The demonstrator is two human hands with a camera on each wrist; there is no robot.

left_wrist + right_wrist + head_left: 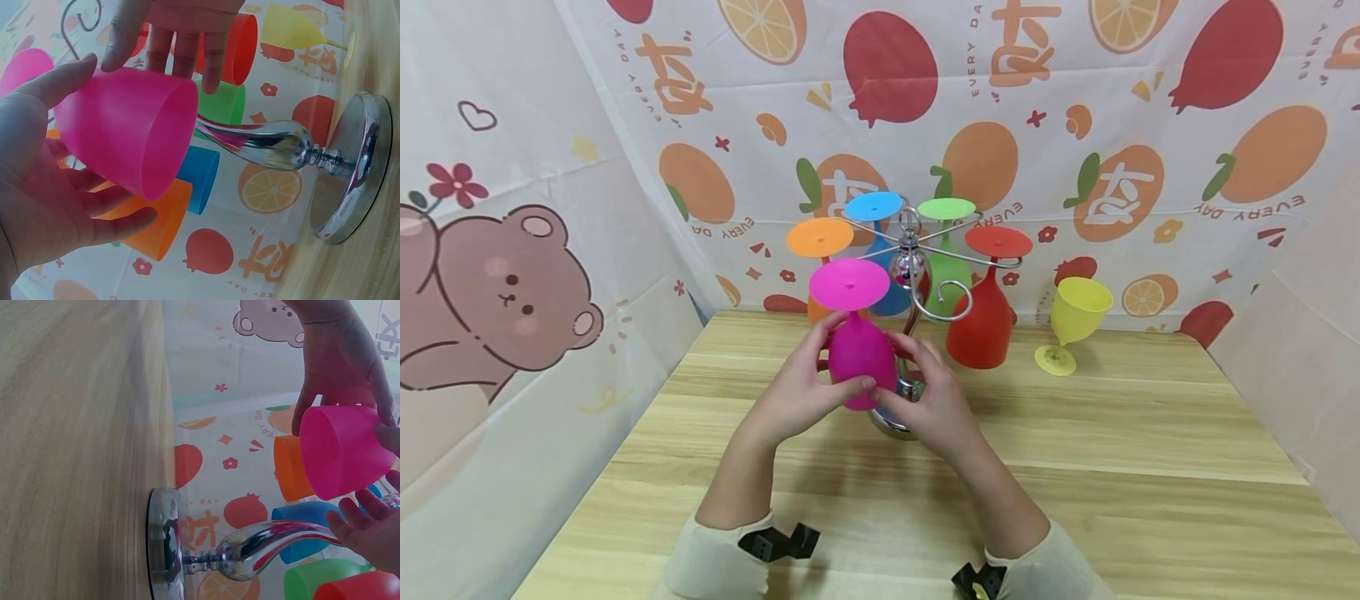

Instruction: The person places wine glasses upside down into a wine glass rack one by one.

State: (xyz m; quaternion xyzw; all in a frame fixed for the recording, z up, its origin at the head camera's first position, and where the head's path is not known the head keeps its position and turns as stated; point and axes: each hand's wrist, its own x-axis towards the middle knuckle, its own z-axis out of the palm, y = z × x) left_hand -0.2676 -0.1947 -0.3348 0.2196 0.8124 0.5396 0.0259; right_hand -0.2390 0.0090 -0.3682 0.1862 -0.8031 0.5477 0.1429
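Both hands hold a pink plastic goblet (861, 358) upside down, foot up and rim down, at the front left of a chrome goblet rack (908, 240). On its left side, my left hand (801, 387) wraps thumb and fingers around the bowl. From the right, my right hand (936, 404) has its thumb on the bowl's front and fingers behind. In the left wrist view, the goblet's open mouth (169, 140) faces the rack's round base (353, 169). Whether the stem touches a rack arm cannot be told.
Orange (820, 238), blue (874, 207), green (947, 208) and red (981, 325) goblets hang upside down on the rack. One curled hook (962, 310) juts toward the front right. A yellow goblet (1078, 308) stands upright on the wooden table (1150, 433), near the back cloth.
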